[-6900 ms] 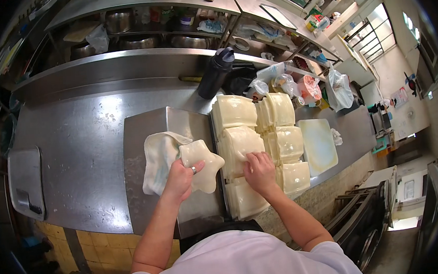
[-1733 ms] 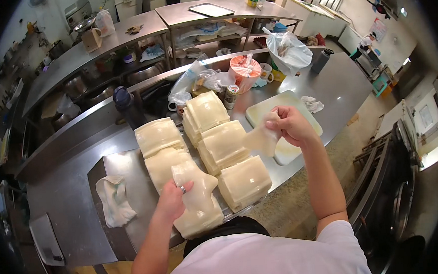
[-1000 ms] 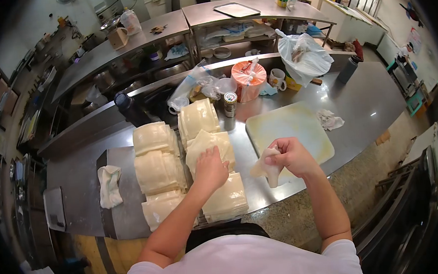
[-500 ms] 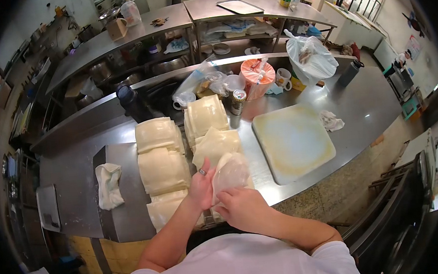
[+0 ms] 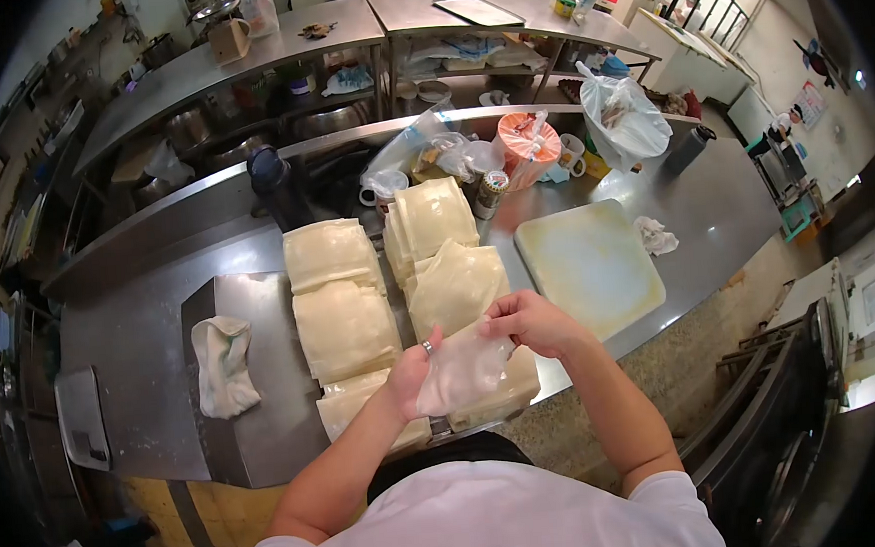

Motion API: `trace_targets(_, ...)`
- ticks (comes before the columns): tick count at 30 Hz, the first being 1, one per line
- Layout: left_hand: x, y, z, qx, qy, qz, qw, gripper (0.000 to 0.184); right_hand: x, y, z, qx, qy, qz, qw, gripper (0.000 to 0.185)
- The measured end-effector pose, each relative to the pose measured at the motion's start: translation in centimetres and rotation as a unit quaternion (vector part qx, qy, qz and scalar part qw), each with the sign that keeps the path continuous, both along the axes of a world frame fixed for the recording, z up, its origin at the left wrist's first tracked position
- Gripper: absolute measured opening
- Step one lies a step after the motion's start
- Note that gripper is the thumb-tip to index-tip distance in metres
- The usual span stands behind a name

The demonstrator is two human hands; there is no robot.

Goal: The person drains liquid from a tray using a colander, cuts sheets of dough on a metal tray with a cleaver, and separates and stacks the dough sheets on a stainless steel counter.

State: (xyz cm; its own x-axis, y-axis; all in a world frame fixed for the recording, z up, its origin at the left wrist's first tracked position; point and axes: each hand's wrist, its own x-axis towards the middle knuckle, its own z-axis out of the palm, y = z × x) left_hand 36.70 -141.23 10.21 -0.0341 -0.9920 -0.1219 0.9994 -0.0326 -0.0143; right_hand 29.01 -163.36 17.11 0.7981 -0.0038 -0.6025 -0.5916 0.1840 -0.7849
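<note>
A thin, pale, slightly see-through dough sheet [image 5: 463,370] is stretched between my two hands. My left hand [image 5: 410,383], with a ring on one finger, grips its left side; part of those fingers is hidden behind the sheet. At the upper right corner, my right hand [image 5: 533,324] pinches the edge between thumb and fingers. Beneath and beyond lie stacks of square dough sheets in two columns: a right middle stack [image 5: 455,287], a right far stack [image 5: 436,218], a left middle stack [image 5: 346,329] and a left far stack [image 5: 329,257].
To the right lies a white cutting board [image 5: 593,269] beside a crumpled cloth [image 5: 656,235]. A folded cloth [image 5: 225,367] rests on the left. Along the back stand a can [image 5: 492,194], an orange bag [image 5: 528,150], a white plastic bag [image 5: 623,117] and dark bottles.
My right hand has moved up and to the right, pulling the sheet's corner outward. The sheet now spreads wider and flatter, while my left hand keeps its hold.
</note>
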Motion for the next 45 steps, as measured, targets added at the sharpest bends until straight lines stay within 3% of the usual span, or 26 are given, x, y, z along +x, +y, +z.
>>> trace_targets(4,-0.1,0.3,-1.1,0.037,0.01,-0.017,0.999,0.06,-0.4,0.3,-1.5,0.027,-0.027,-0.035,0.999,0.009)
trace_targets(7,0.3,0.3,-1.3,0.092,-0.142,-0.035,0.985,0.056,-0.8,0.3,-1.9,0.039,-0.055,-0.061,0.996,0.011)
trace_targets(13,3.0,-0.6,0.1,0.2,-0.321,-0.021,0.926,0.048,0.2,-1.0,-1.9,-0.019,-0.101,-0.098,0.99,0.012)
trace_targets(19,7.8,-3.3,-0.7,0.163,-0.385,0.047,0.907,0.047,4.0,-3.9,-3.0,-0.025,-0.095,-0.148,0.984,0.019)
trace_targets(22,9.9,-5.6,-1.7,0.196,-0.429,0.068,0.879,0.052,6.4,-5.4,-4.6,-0.111,-0.123,-0.136,0.977,0.023)
trace_targets(26,10.8,-7.2,-2.4,0.276,-0.459,0.055,0.843,0.057,7.9,-6.8,-7.7,-0.217,-0.039,-0.12,0.968,0.019)
trace_targets(28,10.2,-7.2,-1.5,0.295,-0.487,0.057,0.82,0.059,8.0,-7.2,-7.5,-0.187,-0.05,-0.126,0.973,0.017)
trace_targets(31,9.8,-7.0,-1.5,0.269,-0.463,0.089,0.84,0.057,7.6,-7.3,-7.3,-0.165,-0.054,-0.13,0.976,0.016)
trace_targets(37,9.1,-7.2,-1.6,0.381,-0.54,0.106,0.743,0.059,7.8,-7.6,-8.0,-0.206,-0.058,-0.136,0.967,0.014)
trace_targets(40,8.4,-6.4,-0.4,0.461,-0.547,0.058,0.696,0.067,7.7,-7.3,-8.2,-0.18,-0.055,-0.167,0.968,0.018)
trace_targets(43,6.8,-5.0,-0.8,0.44,-0.472,0.113,0.756,0.07,7.0,-7.0,-7.6,-0.146,-0.061,-0.192,0.969,0.028)
trace_targets(45,5.6,-4.4,-2.2,0.42,-0.484,0.159,0.751,0.073,6.5,-6.6,-7.2,-0.136,-0.065,-0.185,0.971,0.035)
